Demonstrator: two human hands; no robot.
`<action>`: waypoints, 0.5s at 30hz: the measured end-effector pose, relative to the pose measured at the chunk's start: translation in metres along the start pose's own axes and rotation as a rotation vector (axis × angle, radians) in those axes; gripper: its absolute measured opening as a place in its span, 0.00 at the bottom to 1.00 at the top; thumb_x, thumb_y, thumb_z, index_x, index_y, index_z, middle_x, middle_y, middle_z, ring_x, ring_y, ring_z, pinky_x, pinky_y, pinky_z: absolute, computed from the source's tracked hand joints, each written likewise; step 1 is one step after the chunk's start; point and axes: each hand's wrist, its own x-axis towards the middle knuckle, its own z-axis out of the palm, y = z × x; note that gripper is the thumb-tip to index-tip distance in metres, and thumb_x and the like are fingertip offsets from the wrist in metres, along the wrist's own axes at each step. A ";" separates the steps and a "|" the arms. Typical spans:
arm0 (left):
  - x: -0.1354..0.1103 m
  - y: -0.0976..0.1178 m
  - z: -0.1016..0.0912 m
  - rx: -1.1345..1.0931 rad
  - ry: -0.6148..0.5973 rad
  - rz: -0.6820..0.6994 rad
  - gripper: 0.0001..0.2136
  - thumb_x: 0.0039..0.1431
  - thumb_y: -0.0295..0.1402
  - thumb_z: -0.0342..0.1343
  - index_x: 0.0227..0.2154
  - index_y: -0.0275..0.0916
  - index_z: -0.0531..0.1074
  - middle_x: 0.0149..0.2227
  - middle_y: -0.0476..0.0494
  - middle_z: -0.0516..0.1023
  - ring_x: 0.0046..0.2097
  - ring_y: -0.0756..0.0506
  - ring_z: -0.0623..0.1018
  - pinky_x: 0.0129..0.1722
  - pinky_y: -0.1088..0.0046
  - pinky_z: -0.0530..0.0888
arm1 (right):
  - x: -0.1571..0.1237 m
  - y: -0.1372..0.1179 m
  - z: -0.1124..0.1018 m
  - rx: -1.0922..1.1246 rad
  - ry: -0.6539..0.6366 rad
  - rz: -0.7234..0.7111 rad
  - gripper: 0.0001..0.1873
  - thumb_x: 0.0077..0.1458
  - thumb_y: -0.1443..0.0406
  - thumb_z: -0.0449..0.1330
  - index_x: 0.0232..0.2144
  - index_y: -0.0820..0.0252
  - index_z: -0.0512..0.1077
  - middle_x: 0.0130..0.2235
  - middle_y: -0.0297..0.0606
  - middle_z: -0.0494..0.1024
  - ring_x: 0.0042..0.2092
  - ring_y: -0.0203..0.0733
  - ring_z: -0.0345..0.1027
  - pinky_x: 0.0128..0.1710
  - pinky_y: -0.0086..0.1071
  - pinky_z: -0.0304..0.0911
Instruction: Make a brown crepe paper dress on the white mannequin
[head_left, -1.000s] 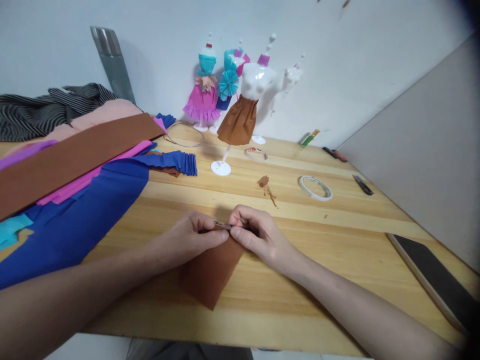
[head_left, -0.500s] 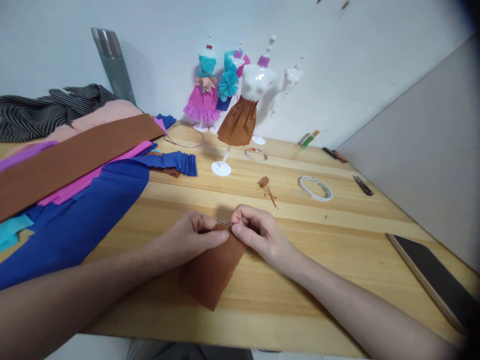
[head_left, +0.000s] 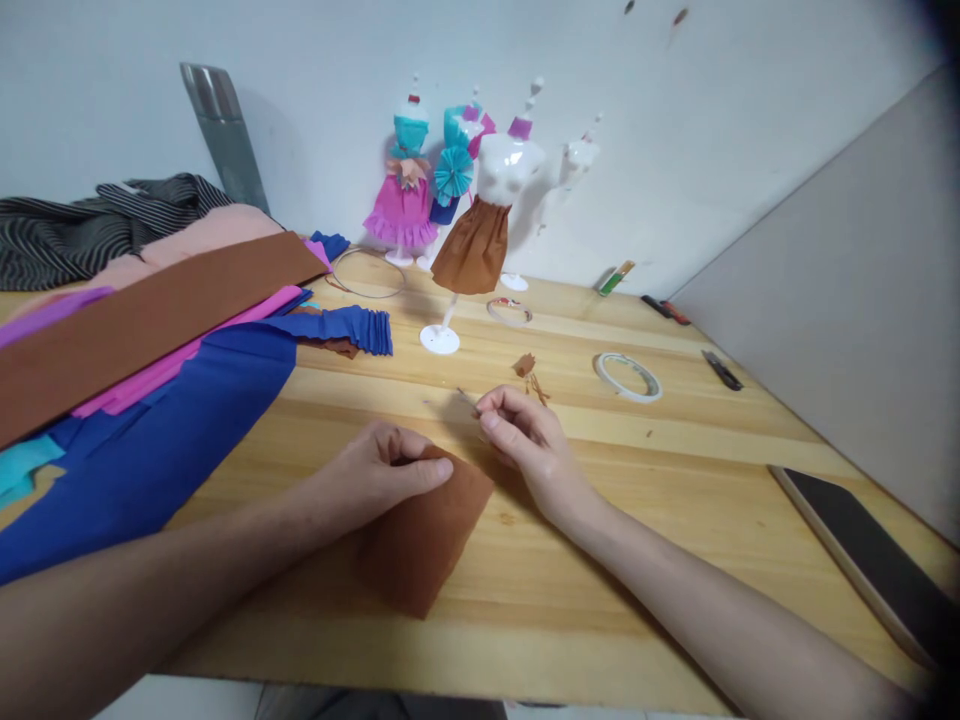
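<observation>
My left hand (head_left: 386, 468) pinches the top edge of a brown crepe paper piece (head_left: 431, 535) between thumb and fingers. The paper hangs tilted over the table's near part, its right corner loose. To the right, apart from the paper, my right hand (head_left: 531, 440) is closed on a thin dark metal piece (head_left: 468, 401), whose tip sticks out to the upper left. Most of that piece is hidden by the fingers, so I cannot tell its exact kind. Just beyond are brown paper scraps (head_left: 526, 366) on the table.
A small mannequin in a brown skirt (head_left: 472, 248) stands ahead, with other mannequins by the wall. Crepe paper sheets (head_left: 187, 420) are piled at left near a bottle (head_left: 229, 140). At right lie a tape roll (head_left: 628, 378), a cutter (head_left: 722, 370) and a phone (head_left: 855, 550).
My right hand has moved up and right, away from the paper's top edge, carrying the thin metal piece. My left hand keeps its hold, and the paper's right corner is now uncovered.
</observation>
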 end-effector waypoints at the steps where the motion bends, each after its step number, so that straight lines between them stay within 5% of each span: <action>1: 0.000 0.000 -0.002 -0.045 0.002 -0.022 0.18 0.51 0.42 0.56 0.14 0.36 0.61 0.16 0.54 0.58 0.21 0.54 0.56 0.21 0.75 0.51 | 0.002 0.001 -0.002 -0.026 0.034 -0.013 0.12 0.54 0.57 0.55 0.28 0.59 0.63 0.23 0.28 0.57 0.25 0.33 0.49 0.24 0.29 0.47; 5: 0.002 0.000 -0.010 -0.175 0.051 -0.076 0.13 0.48 0.39 0.60 0.34 0.35 0.75 0.21 0.53 0.67 0.22 0.54 0.63 0.24 0.77 0.56 | 0.010 0.004 -0.008 -0.188 0.106 -0.116 0.08 0.51 0.60 0.57 0.28 0.59 0.63 0.26 0.31 0.63 0.28 0.35 0.55 0.29 0.31 0.53; 9: 0.006 -0.004 -0.016 0.131 0.018 -0.040 0.29 0.48 0.33 0.59 0.56 0.35 0.65 0.17 0.60 0.58 0.20 0.55 0.57 0.21 0.78 0.50 | 0.008 0.002 -0.007 -0.228 0.057 -0.182 0.09 0.50 0.62 0.58 0.35 0.59 0.67 0.26 0.29 0.63 0.28 0.35 0.57 0.29 0.30 0.54; 12: 0.008 -0.007 -0.014 0.353 -0.016 -0.020 0.30 0.50 0.30 0.55 0.59 0.35 0.62 0.15 0.62 0.54 0.18 0.55 0.53 0.19 0.77 0.46 | 0.001 -0.004 -0.003 -0.255 -0.095 -0.222 0.15 0.53 0.64 0.57 0.44 0.59 0.70 0.27 0.30 0.69 0.26 0.34 0.60 0.27 0.29 0.56; 15: 0.008 -0.005 -0.005 0.425 -0.041 0.088 0.22 0.50 0.28 0.54 0.51 0.38 0.70 0.16 0.59 0.58 0.19 0.53 0.56 0.19 0.77 0.51 | -0.005 -0.011 0.002 -0.284 -0.344 -0.390 0.25 0.53 0.71 0.53 0.54 0.57 0.66 0.40 0.38 0.78 0.34 0.37 0.70 0.34 0.31 0.64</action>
